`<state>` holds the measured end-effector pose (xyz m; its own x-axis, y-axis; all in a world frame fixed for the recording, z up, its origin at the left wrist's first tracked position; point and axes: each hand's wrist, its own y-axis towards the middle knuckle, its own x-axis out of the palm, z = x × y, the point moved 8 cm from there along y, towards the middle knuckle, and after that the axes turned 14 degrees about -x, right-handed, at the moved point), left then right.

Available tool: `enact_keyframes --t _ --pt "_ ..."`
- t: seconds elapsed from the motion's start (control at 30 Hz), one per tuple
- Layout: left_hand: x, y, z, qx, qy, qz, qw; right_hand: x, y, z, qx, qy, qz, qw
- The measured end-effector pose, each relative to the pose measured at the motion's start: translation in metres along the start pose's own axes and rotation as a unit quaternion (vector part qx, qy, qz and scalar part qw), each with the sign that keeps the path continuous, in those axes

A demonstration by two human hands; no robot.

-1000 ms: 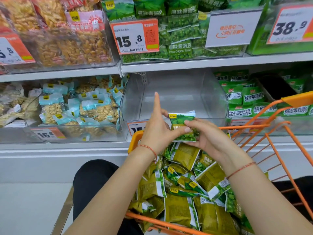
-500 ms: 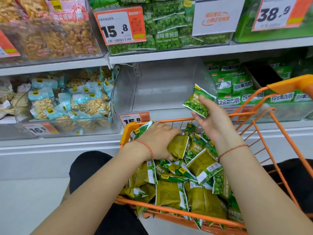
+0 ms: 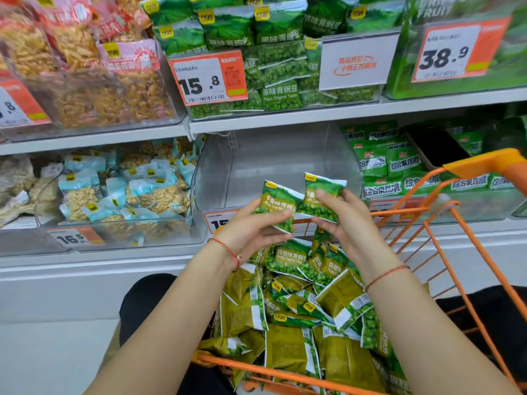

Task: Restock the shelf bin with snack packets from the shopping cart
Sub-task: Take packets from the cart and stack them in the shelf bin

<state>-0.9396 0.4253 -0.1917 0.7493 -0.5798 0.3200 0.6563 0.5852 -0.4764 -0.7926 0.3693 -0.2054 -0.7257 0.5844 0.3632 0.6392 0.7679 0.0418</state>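
Note:
My left hand (image 3: 251, 232) grips a green garlic-pea packet (image 3: 278, 203) above the orange shopping cart (image 3: 467, 223). My right hand (image 3: 348, 220) pinches a second green packet (image 3: 322, 195) right beside it; the two packets almost touch. Both hang in front of the clear shelf bin (image 3: 273, 161), whose inside shows no packets. Below my hands, the cart holds a heap of several more green and olive pea packets (image 3: 299, 315).
Left of the bin stands a bin of pale-blue nut packets (image 3: 119, 192); to its right, a bin of green vegetable-crisp packets (image 3: 387, 166). The upper shelf (image 3: 285, 118) carries pea packs behind a 15.8 price tag (image 3: 208, 78). My dark-clad knees flank the cart.
My left hand came up out of the cart holding a packet. My right hand moved left with its packet, so both packets now meet in front of the bin.

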Motion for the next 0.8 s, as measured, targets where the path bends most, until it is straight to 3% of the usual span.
enact_keyframes --t 0.13,0.5,0.63,0.73,0.8 --pt "-0.007 0.001 0.005 0.027 0.094 0.046 0.994 0.003 0.000 0.002 0.006 -0.010 0.001 1.000" --pt "-0.016 0.000 0.020 0.072 0.105 0.074 0.989 -0.001 0.004 0.007 0.011 0.016 -0.001 1.000" --pt "-0.017 0.001 0.020 0.064 0.047 0.084 0.993 0.006 0.001 0.006 0.005 0.033 -0.014 0.999" --pt "-0.023 0.002 0.015 0.038 -0.117 0.090 0.988 0.010 -0.003 0.007 0.016 0.035 -0.017 0.999" --pt "-0.019 0.003 0.016 0.049 -0.149 0.075 0.985 0.012 -0.004 0.007 0.017 0.031 -0.027 0.999"
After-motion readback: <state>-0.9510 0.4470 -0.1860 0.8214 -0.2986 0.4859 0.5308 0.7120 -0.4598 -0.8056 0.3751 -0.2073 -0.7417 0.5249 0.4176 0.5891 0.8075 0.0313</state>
